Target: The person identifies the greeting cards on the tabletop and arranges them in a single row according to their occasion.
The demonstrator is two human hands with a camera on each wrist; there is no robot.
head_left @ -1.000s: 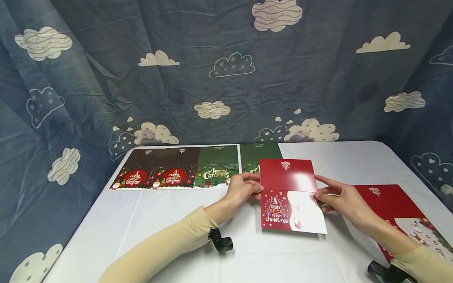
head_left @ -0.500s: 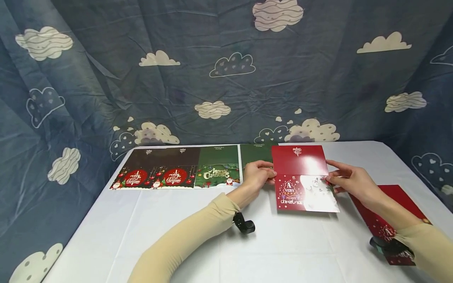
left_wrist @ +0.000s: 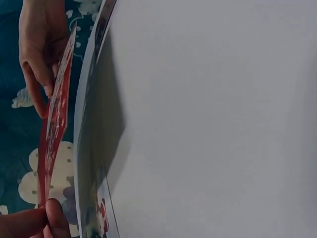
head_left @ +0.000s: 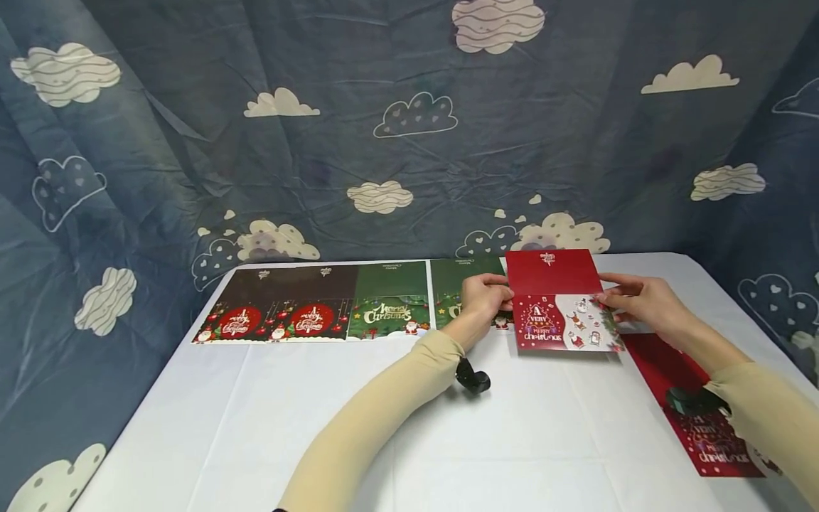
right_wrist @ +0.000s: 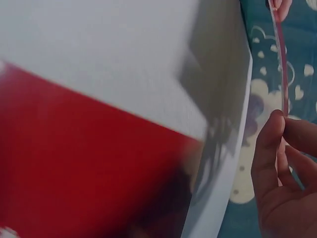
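Both hands hold an unfolded red and white Christmas card point(head_left: 555, 277) above the back right of the table. My left hand point(head_left: 484, 295) pinches its left edge near the fold; my right hand point(head_left: 640, 299) pinches the right edge at about the same height. In the left wrist view the card point(left_wrist: 58, 111) appears nearly edge-on, raised off the white cloth, its shadow falling below. The right wrist view shows thumb and forefinger of the right hand point(right_wrist: 285, 168) on the card's edge. Part of a green Christmas card point(head_left: 467, 281) is hidden behind the left hand.
To the left lie two dark Christmas cards point(head_left: 239, 306) and another green card point(head_left: 392, 299) in a row. A second red card point(head_left: 678, 384) lies at the right, partly under the right forearm. A cloud-patterned curtain point(head_left: 320, 156) hangs behind the white table point(head_left: 486, 455).
Both hands have carried the red card away from me and to the right, toward the table's back edge. It now sits right of the second green card, lower half tilted flatter.
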